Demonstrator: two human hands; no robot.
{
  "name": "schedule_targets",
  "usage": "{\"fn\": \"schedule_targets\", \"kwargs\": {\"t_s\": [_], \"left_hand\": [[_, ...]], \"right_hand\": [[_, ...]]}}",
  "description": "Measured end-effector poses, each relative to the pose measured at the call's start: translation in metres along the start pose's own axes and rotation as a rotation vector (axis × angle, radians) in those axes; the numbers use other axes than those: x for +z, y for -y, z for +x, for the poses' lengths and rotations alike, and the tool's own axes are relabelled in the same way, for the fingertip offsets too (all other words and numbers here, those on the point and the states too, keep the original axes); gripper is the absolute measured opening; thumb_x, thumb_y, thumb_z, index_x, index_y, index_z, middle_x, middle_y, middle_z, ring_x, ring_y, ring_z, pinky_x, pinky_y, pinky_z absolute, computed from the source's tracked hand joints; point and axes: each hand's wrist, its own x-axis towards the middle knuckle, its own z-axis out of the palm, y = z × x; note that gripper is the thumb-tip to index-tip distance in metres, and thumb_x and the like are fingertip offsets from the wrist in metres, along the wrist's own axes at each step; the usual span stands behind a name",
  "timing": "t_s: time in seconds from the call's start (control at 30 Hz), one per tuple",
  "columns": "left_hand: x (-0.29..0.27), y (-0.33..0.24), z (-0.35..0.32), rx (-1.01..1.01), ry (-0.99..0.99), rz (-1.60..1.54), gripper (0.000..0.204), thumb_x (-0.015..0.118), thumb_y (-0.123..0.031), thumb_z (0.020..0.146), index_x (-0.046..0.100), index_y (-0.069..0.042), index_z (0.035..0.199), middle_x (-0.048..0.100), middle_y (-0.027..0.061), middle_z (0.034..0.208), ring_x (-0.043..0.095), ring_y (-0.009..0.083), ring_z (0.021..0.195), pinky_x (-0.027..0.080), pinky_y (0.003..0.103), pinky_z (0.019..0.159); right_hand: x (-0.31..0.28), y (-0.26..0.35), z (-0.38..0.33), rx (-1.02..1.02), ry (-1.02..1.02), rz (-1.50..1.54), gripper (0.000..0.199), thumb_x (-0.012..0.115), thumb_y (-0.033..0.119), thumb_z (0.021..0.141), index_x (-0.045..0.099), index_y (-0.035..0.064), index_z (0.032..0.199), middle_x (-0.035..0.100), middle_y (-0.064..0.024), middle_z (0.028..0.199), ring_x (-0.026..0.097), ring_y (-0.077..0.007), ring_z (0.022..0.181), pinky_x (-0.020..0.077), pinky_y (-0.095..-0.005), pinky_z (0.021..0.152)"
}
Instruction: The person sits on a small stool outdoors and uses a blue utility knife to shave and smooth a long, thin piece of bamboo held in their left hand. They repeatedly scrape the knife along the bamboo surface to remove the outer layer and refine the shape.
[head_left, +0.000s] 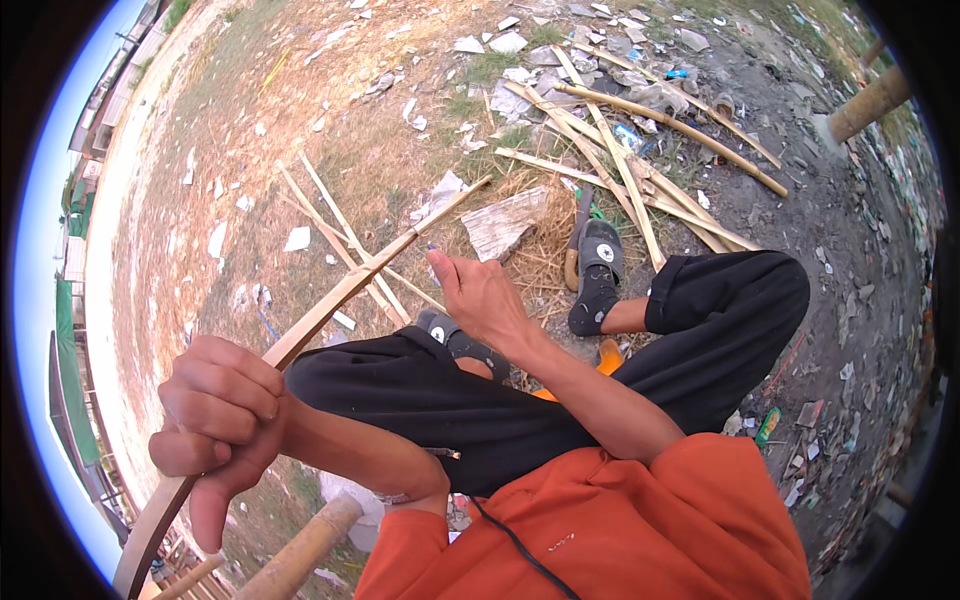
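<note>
My left hand (220, 420) is wrapped round a long split bamboo strip (330, 300). The strip slants from the lower left up to a thin tip in the middle of the view. Close to the strip's upper part, my right hand (485, 300) is closed, with its thumb raised and its fingers curled under. A small gap shows between thumb and strip; anything in the curled fingers is hidden. Beside my sandalled foot (598, 275) lies a dark-bladed knife (575, 245) with a wooden handle. A pale, weathered wood block (505, 222) lies just beyond my right hand.
Several split bamboo strips (625, 180) and a round bamboo pole (680, 135) lie crossed at the upper right. More strips (345, 240) cross left of centre. A bamboo post (870, 105) stands far right; a bamboo pole (305, 550) is at the lower left. Litter (768, 427) dots the ground.
</note>
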Motion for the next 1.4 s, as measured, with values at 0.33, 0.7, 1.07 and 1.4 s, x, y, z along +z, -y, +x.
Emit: {"fn": "schedule_targets", "kwargs": {"t_s": [0.33, 0.7, 1.07, 1.4], "left_hand": [[-0.004, -0.001, 0.0, 0.033, 0.016, 0.049, 0.057, 0.052, -0.066, 0.079, 0.035, -0.012, 0.066, 0.034, -0.002, 0.047, 0.034, 0.0079, 0.033, 0.034, 0.021, 0.03], [-0.026, -0.01, -0.011, 0.047, -0.113, 0.073, 0.056, 0.048, -0.063, 0.082, 0.03, -0.012, 0.066, 0.028, -0.0018, 0.046, 0.027, 0.0092, 0.034, 0.027, 0.023, 0.03], [-0.023, -0.006, -0.01, 0.062, -0.108, 0.07, 0.057, 0.048, -0.064, 0.081, 0.032, -0.011, 0.067, 0.031, -0.0018, 0.048, 0.029, 0.009, 0.033, 0.029, 0.023, 0.029], [-0.01, -0.001, -0.001, 0.076, -0.029, 0.066, 0.056, 0.05, -0.063, 0.081, 0.036, -0.01, 0.069, 0.034, -0.0008, 0.046, 0.035, 0.0092, 0.03, 0.034, 0.023, 0.027]], "right_hand": [[0.007, -0.017, 0.013, 0.044, -0.005, -0.03, 0.061, 0.038, 0.044, 0.094, 0.062, -0.0056, 0.069, 0.057, -0.0313, 0.064, 0.059, -0.0483, 0.067, 0.0483, -0.0529, 0.065], [0.017, -0.036, 0.035, 0.196, 0.043, -0.169, 0.066, 0.031, 0.05, 0.094, 0.065, -0.0034, 0.077, 0.06, -0.0317, 0.074, 0.059, -0.0472, 0.078, 0.0457, -0.0533, 0.075], [0.012, -0.04, 0.033, 0.043, 0.024, -0.223, 0.067, 0.031, 0.05, 0.094, 0.065, -0.0056, 0.081, 0.061, -0.0317, 0.075, 0.061, -0.0465, 0.077, 0.0482, -0.0523, 0.074], [0.025, -0.081, 0.052, 0.12, -0.011, -0.26, 0.068, 0.029, 0.049, 0.095, 0.065, -0.007, 0.083, 0.06, -0.0332, 0.078, 0.06, -0.0477, 0.08, 0.0468, -0.0533, 0.073]]}}
